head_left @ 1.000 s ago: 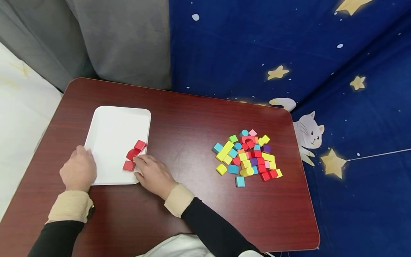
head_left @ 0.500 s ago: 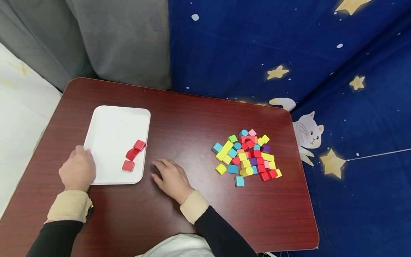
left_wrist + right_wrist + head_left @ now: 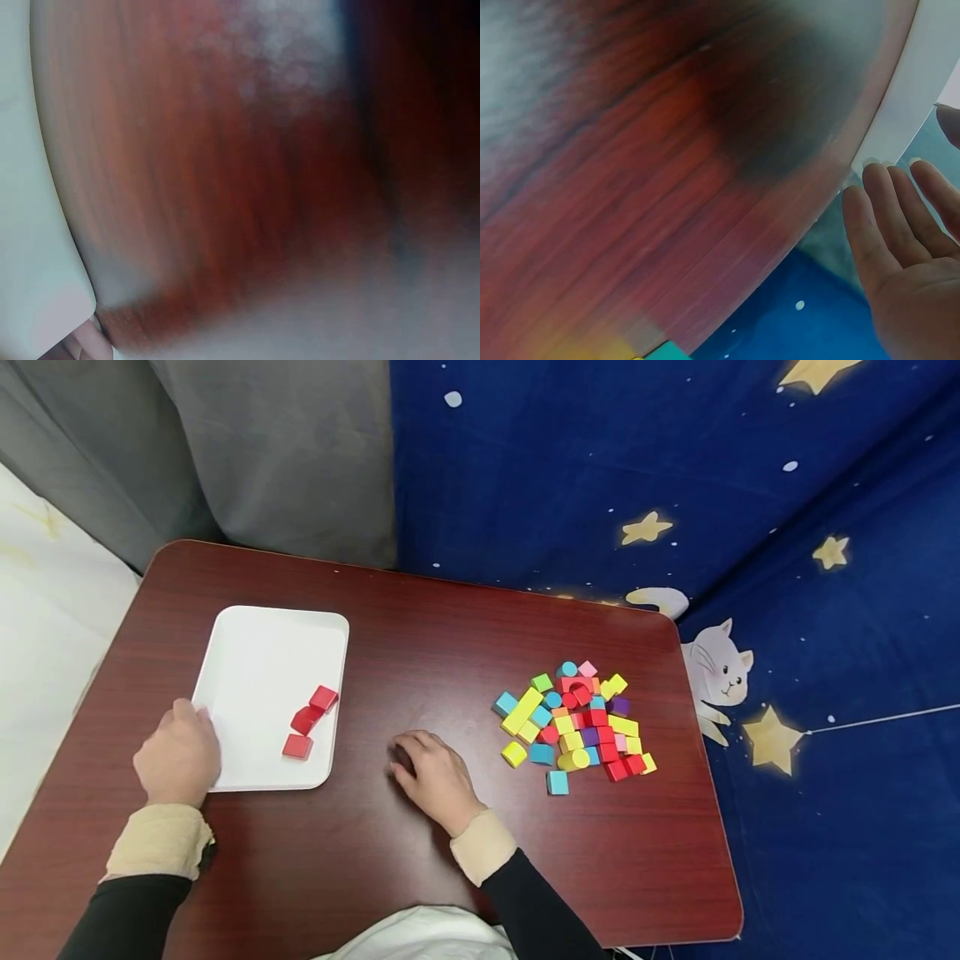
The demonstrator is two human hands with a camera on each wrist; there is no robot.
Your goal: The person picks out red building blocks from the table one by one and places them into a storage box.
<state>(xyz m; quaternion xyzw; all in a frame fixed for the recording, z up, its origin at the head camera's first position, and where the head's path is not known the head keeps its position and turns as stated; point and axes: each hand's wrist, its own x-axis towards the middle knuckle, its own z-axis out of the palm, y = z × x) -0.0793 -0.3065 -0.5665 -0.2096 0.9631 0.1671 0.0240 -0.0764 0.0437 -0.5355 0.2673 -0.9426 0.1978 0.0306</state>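
Observation:
A white tray point(image 3: 262, 652) lies on the left part of the table. Inside it, near its right side, three red blocks point(image 3: 297, 746) form a slanting row. My left hand point(image 3: 178, 756) grips the tray's left rim near the front corner. In the left wrist view only a little of its fingers point(image 3: 94, 341) shows at the tray's corner. My right hand point(image 3: 438, 783) hovers over or rests on the table to the right of the tray; which one I cannot tell. Its fingers point(image 3: 889, 217) are loosely extended and hold nothing in the right wrist view.
A spread of mixed blocks point(image 3: 573, 760) in yellow, red, blue, purple, pink, orange and green covers the right part of the table point(image 3: 420, 643). One light-blue cube point(image 3: 557, 782) sits at its front. A dark blue curtain point(image 3: 525, 468) hangs behind the table.
My right hand has left the red blocks in the tray and moved right, out over the table. My left hand has stayed at the tray's left rim.

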